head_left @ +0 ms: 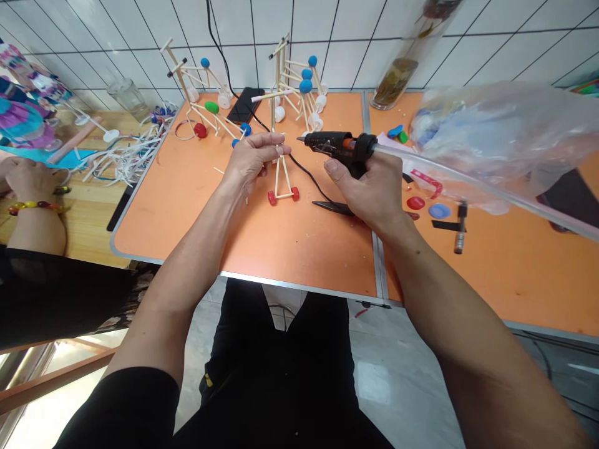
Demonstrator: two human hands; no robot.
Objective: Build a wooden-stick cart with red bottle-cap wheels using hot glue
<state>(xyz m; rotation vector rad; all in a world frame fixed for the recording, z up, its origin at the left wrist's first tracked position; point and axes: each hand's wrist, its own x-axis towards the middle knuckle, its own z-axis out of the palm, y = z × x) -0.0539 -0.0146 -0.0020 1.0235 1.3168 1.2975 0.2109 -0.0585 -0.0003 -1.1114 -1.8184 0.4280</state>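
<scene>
My left hand [255, 159] pinches a small frame of thin wooden sticks [281, 178] that stands upright on two red caps on the orange table [187, 206]. My right hand [369, 187] is wrapped round the grip of a black hot glue gun [334, 144]. Its nozzle points left, a short way from the top of the stick frame. A long clear glue stick [468, 181] runs out of the back of the gun toward the right.
Several finished stick models with blue, green and red caps [299, 81] stand at the table's back, beside a black phone [244, 105] and cable. A clear plastic bag [505, 137], loose caps, black pliers [334, 207] and a jar lie to the right. Another person's hand [28, 178] rests at the left table.
</scene>
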